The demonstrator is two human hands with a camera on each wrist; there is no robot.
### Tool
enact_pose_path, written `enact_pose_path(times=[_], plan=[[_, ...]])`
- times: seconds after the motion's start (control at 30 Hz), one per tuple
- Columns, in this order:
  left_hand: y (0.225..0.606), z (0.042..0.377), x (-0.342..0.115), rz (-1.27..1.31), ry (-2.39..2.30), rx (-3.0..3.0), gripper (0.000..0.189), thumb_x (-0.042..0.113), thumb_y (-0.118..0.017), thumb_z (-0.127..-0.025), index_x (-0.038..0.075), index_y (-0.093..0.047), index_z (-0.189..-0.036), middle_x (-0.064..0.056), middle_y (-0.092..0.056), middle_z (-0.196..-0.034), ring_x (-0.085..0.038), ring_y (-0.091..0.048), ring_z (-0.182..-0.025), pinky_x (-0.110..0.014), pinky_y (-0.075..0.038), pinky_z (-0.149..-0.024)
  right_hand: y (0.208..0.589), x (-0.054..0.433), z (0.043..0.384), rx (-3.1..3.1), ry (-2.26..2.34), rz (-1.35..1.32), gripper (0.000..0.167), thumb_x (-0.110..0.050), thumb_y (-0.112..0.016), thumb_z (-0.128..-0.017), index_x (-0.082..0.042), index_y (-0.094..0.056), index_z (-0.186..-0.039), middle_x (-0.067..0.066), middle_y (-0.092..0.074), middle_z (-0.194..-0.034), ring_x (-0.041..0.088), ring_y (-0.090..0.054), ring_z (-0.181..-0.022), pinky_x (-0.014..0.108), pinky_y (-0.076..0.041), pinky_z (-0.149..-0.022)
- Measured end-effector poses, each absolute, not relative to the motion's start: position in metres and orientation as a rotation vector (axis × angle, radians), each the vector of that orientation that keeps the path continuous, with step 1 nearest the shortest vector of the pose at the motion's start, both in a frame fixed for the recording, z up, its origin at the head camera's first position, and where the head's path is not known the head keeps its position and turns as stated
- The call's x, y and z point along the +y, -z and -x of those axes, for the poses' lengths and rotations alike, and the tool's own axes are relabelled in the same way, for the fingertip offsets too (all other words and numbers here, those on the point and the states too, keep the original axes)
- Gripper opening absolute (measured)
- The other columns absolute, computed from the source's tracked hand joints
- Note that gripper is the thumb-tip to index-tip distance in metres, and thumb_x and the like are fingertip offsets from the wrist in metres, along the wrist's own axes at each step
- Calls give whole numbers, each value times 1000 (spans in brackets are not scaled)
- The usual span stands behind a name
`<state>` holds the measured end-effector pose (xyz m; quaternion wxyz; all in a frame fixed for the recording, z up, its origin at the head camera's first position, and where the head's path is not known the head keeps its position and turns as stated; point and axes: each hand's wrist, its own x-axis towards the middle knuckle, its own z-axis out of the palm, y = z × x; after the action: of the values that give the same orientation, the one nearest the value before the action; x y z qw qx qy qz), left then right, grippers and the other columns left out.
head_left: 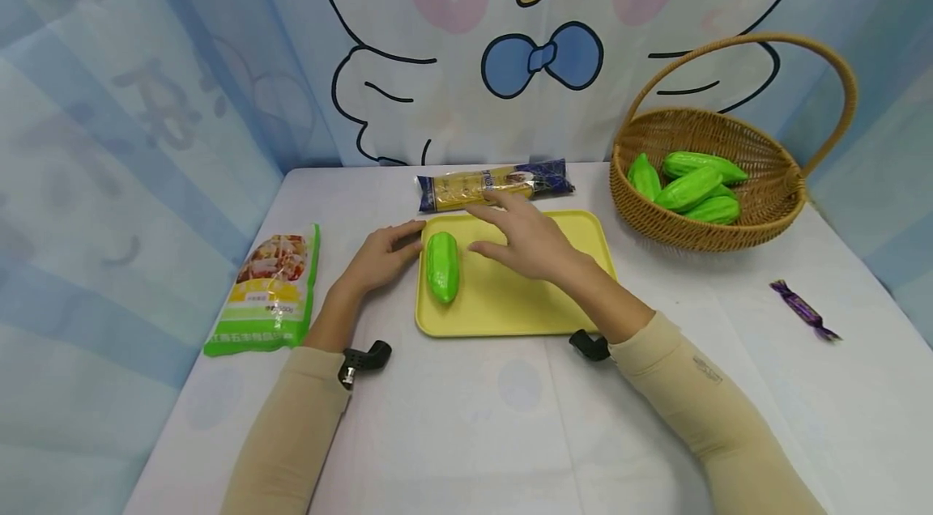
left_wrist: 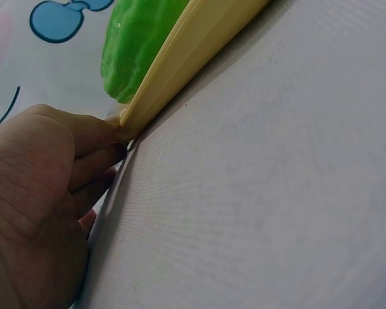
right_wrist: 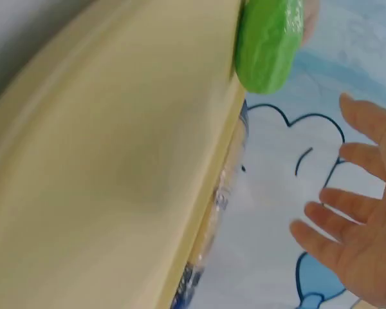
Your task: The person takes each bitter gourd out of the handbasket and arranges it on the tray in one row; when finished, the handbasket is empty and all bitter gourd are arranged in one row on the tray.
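Observation:
A glossy, ridged green bitter melon (head_left: 442, 267) lies lengthwise near the left end of the yellow tray (head_left: 517, 304). My left hand (head_left: 381, 257) touches the tray's left rim near its far corner. In the left wrist view, the fingertips of this hand (left_wrist: 45, 174) meet the tray edge beside the bitter melon (left_wrist: 141, 45). Over the middle of the tray is my right hand (head_left: 526, 238), fingers spread, to the right of the bitter melon and apart from it. Nothing is held by the right hand (right_wrist: 360, 219) in the right wrist view.
A wicker basket (head_left: 700, 238) with several green bitter melons (head_left: 688, 189) stands at the back right. Behind the tray lies a yellow-and-blue packet (head_left: 466, 189). A green food bag (head_left: 266, 296) is at left, a purple wrapped candy (head_left: 804, 310) at right.

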<state>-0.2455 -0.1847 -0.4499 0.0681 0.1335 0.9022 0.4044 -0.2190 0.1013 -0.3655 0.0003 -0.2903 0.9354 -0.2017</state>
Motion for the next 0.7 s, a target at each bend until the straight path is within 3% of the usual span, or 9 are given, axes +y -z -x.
enact_pose_path(times=[0.13,0.27,0.47,0.7], plan=[[450,245,-185,-399,-1215,2719,49,32,-58,-107,18,-53,-154,-8,-46,-163,-29,-38,-155,-50,-25,-130,361,117,218,3167,385,940,62,-49,-64,-102,-28,-47,-158,15,-34,-168,39,-35,-153,61,-47,-113],[452,246,-185,-393,-1213,2719,49,33,-58,-107,18,-53,-154,-8,-46,-163,-28,-37,-155,-49,-24,-131,360,135,218,3306,274,973,67,-53,-65,-100,-24,-47,-158,17,-33,-168,40,-34,-153,58,-35,-124],[451,245,-186,-403,-1222,2721,49,33,-58,-107,18,-53,-154,-9,-45,-163,-29,-37,-155,-50,-24,-130,354,158,218,3376,258,884,73,-57,-64,-99,-23,-44,-160,16,-29,-170,42,-30,-154,58,-23,-129],[451,245,-185,-411,-1226,2716,50,34,-58,-107,17,-53,-154,-9,-45,-163,-29,-37,-155,-50,-24,-130,345,183,220,3370,397,692,73,-56,-63,-100,-26,-40,-162,15,-22,-173,42,-27,-155,65,-32,-123]])
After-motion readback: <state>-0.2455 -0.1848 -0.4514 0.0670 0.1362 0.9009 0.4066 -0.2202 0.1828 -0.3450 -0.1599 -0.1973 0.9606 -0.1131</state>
